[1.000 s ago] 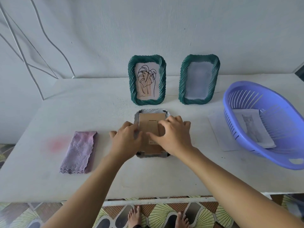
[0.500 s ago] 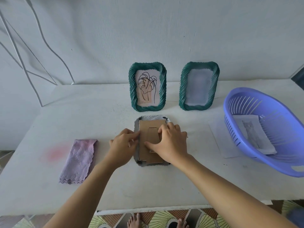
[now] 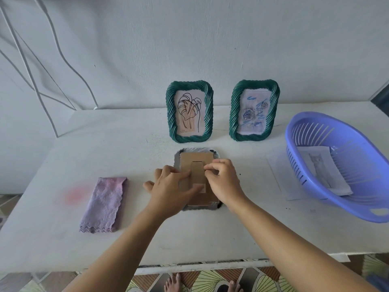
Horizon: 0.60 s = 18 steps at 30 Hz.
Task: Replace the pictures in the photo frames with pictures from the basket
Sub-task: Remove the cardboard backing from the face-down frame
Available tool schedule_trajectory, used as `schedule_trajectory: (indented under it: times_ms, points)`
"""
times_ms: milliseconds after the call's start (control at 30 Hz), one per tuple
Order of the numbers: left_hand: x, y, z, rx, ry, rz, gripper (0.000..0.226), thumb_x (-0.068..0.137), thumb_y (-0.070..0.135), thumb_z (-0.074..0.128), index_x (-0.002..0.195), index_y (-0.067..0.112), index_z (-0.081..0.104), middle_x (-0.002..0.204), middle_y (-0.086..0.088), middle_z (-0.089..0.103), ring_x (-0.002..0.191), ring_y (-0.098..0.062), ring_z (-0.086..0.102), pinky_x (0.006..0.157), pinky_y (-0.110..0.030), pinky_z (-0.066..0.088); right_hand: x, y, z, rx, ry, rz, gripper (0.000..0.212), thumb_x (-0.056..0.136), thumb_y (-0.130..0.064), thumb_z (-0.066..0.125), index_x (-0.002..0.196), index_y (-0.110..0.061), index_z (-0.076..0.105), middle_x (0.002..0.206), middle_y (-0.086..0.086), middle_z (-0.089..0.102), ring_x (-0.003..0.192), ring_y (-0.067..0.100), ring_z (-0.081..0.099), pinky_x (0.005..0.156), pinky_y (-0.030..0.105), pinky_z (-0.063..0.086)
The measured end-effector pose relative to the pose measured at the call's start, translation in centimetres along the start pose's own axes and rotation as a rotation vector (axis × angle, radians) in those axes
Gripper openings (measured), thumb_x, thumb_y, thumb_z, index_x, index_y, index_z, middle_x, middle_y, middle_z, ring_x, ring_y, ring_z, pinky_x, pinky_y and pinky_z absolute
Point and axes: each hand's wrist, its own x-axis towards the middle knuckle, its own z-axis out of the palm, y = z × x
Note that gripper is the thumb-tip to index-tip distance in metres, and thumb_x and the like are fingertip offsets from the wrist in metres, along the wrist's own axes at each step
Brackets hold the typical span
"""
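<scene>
A photo frame [image 3: 190, 151] lies face down in the middle of the table, its brown cardboard back [image 3: 195, 160] up. My left hand [image 3: 168, 186] rests flat on the left side of that back. My right hand [image 3: 223, 180] pinches the cardboard stand flap near its upper edge. Two green twisted frames stand behind: the left one [image 3: 189, 111] holds a leaf line drawing, the right one [image 3: 254, 110] a blue rose picture. A purple basket [image 3: 294, 131] at the right holds a grey cat picture [image 3: 320, 167].
A folded lilac cloth [image 3: 104, 204] lies left of my hands, beside a pink stain. A white sheet [image 3: 280, 175] sticks out from under the basket. The white wall is close behind the frames; the table's front edge is near my body.
My right hand's fingers have curled from lying flat into a pinch on the stand flap. The left hand shifted slightly right onto the backing. The camera tilted up a little.
</scene>
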Motion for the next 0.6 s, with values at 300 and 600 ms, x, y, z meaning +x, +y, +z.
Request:
schedule_trajectory:
  times_ms: [300,600]
  points:
    - [-1.7,1.5,0.7,-0.061,0.038,0.011,0.075,0.075,0.078,0.058,0.136,0.036,0.05,0.13,0.012,0.042,0.126,-0.011,0.031,0.098,-0.041,0.024,-0.6,-0.5,-1.9,0.38,0.136,-0.045,0.027,0.084,0.0,0.063,0.09,-0.023,0.074,0.09,-0.016,0.069,0.086,-0.002,0.063,0.081,0.019,0.049]
    - [-2.5,2.4,-1.0,-0.113,-0.021,0.101,0.066,0.083,0.081,0.038,0.138,0.044,0.046,0.133,0.016,0.048,0.125,-0.008,0.046,0.104,-0.044,0.026,-1.0,-2.5,-3.1,0.668,0.005,-0.079,0.026,0.083,0.008,0.067,0.098,-0.012,0.073,0.089,0.005,0.074,0.083,0.013,0.07,0.065,0.024,0.057]
